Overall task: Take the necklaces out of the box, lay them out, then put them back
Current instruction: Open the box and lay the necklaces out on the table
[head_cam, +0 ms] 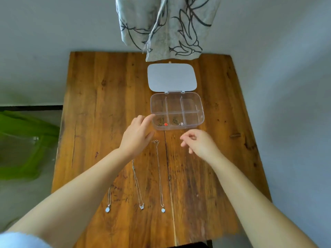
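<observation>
A clear plastic box (pixel 200 111) with several compartments stands open on the wooden table (pixel 100 108), its lid (pixel 171 76) laid back flat. A necklace with a red pendant (pixel 165 124) lies in the near left compartment, and one with a pale pendant (pixel 182 123) lies in the near middle one. Three necklaces lie stretched out on the table: left (pixel 108 209), middle (pixel 141 205) and right (pixel 162 209). My left hand (pixel 137 135) is empty, its fingertips at the box's near left corner. My right hand (pixel 198 142) hovers just in front of the box, fingers loosely curled around nothing.
A patterned grey cloth (pixel 166 27) hangs over the table's far edge, just behind the lid. White walls close in on both sides. Something green (pixel 26 145) lies on the floor to the left.
</observation>
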Demonstrator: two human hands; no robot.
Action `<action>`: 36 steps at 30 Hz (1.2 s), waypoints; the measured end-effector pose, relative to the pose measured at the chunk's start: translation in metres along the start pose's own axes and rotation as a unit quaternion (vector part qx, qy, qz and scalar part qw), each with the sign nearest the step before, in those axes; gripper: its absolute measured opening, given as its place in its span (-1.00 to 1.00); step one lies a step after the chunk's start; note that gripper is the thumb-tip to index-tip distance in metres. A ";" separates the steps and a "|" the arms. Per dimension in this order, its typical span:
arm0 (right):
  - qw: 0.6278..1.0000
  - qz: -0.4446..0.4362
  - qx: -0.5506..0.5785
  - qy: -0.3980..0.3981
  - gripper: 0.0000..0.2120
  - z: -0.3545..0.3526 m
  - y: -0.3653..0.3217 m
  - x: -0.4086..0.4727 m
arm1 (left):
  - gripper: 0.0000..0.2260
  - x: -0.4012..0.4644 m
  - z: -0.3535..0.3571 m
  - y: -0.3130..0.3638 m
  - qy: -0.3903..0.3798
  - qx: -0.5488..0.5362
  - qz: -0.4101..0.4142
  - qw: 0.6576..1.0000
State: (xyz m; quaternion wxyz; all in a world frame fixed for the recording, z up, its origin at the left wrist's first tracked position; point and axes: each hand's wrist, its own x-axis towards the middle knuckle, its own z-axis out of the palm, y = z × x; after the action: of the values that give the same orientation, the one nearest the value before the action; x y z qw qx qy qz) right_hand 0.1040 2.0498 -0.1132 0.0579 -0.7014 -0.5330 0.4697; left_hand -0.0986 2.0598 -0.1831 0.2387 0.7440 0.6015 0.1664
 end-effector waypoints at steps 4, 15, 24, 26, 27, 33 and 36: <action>0.980 -0.139 -0.140 -0.003 -0.76 -0.002 -0.027 0.065 | -0.79 0.005 0.011 0.003 0.008 0.005 -0.017 1.000; 0.754 -0.307 -0.541 -0.213 -0.77 0.006 -0.053 0.112 | -0.90 0.006 0.019 0.011 0.061 -0.009 -0.065 0.996; 0.751 -0.262 -0.533 -0.287 -0.75 0.003 -0.064 0.115 | -0.89 0.004 0.019 0.018 0.067 0.003 -0.077 0.995; 0.744 -0.267 -0.543 -0.284 -0.75 0.003 -0.062 0.114 | -0.88 0.004 0.019 0.018 0.067 0.003 -0.078 0.995; 0.740 -0.269 -0.548 -0.282 -0.75 0.004 -0.061 0.114 | -0.88 0.004 0.019 0.018 0.067 0.005 -0.077 0.995; 0.751 -0.263 -0.533 -0.287 -0.76 0.004 -0.060 0.111 | -0.88 0.005 0.020 0.017 0.062 0.009 -0.080 0.995; 0.762 -0.263 -0.520 -0.283 -0.73 0.003 -0.057 0.109 | -0.88 0.005 0.020 0.017 0.061 0.013 -0.081 0.995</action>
State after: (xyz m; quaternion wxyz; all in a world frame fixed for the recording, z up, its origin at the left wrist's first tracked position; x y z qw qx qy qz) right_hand 0.0612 2.1601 -0.1461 -0.3476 -0.2911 -0.8513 0.2641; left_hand -0.0727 2.0587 -0.1906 0.2045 0.6846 0.6751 0.1839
